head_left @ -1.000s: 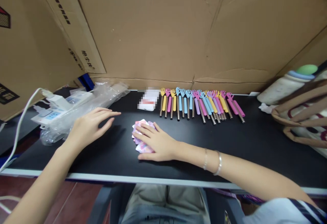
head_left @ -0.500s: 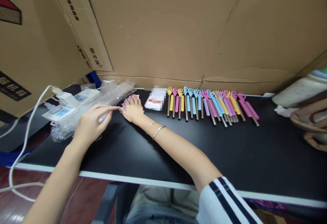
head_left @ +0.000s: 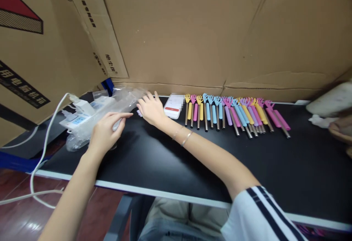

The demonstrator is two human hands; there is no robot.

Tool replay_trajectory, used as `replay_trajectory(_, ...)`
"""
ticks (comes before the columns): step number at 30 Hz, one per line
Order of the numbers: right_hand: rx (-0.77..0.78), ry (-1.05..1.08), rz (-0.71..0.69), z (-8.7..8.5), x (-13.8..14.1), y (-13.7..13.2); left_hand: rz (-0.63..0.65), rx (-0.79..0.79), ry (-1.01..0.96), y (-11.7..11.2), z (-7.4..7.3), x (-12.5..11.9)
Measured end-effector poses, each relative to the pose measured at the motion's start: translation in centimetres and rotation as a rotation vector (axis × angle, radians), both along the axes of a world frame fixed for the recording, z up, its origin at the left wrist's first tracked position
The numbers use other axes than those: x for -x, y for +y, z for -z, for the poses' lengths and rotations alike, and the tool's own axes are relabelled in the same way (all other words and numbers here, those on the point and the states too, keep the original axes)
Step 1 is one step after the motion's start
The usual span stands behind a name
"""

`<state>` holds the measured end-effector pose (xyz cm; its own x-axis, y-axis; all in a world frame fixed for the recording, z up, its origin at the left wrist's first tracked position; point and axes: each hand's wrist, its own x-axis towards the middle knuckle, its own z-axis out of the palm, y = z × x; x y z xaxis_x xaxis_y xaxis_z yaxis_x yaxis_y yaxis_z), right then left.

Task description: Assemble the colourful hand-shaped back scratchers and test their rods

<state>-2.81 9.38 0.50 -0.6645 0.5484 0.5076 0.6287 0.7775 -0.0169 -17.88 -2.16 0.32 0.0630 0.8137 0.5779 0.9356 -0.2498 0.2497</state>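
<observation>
My right hand (head_left: 150,108) reaches across the black table (head_left: 176,160) to its far left part, fingers spread flat over a small pink-and-white packet (head_left: 139,113) of which only a corner shows. My left hand (head_left: 106,132) rests beside the clear plastic bags (head_left: 110,109), fingers held together and pointing right, touching the plastic. A white box with a red label (head_left: 173,106) lies just right of my right hand. A row of several pastel hand-shaped back scratchers (head_left: 233,112) with metal handles lies along the back of the table.
Cardboard walls (head_left: 192,32) stand behind and to the left. A white power strip (head_left: 77,114) with plugs and a white cable (head_left: 44,149) sits at the far left under the plastic. A blurred bag and bottle (head_left: 335,112) are at the right edge.
My right hand slid the pink packet from the table's middle to the far left beside the plastic bags and now lies flat over it. My left hand stayed by the bags.
</observation>
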Motion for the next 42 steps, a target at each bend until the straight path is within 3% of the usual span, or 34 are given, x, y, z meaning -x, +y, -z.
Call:
replay_trajectory(3,-0.064,-0.047,-0.097,-1.2,-5.1,-2.0,-0.075,0.016,0.063,-0.2,-0.1,0.3)
replay_trajectory(7,-0.093,-0.092,-0.221,-1.2,-14.0,-5.2,-0.086,0.013,0.117,-0.3,-0.5,-0.3)
replay_trajectory(11,-0.107,-0.177,-0.301,0.0,-22.0,-7.7,0.122,-0.008,0.175,0.0,-1.7,-3.5)
replay_trajectory(15,-0.105,-0.257,-0.265,0.8,-26.7,-8.5,0.44,-0.074,0.314,1.1,-2.9,-9.0)
replay_trajectory(18,-0.088,-0.269,-0.232,0.9,-27.8,-8.3,0.667,-0.113,0.419,2.4,-2.7,-13.7)
replay_trajectory(21,-0.054,-0.262,-0.221,1.0,-27.8,-8.1,0.837,-0.174,0.572,3.9,-1.4,-17.7)
replay_trajectory(25,0.013,-0.241,-0.179,1.5,-27.7,-8.1,0.966,-0.264,0.735,5.6,0.3,-20.4)
replay_trajectory(30,0.133,-0.198,-0.149,1.8,-27.7,-8.2,0.981,-0.254,0.701,6.4,1.3,-19.8)
replay_trajectory(38,0.232,-0.143,-0.154,1.6,-27.7,-8.4,0.965,0.129,0.362,4.5,1.7,-17.6)
replay_trajectory(42,0.242,-0.127,-0.157,1.4,-27.6,-8.5,0.967,0.195,0.293,4.4,1.8,-17.5)
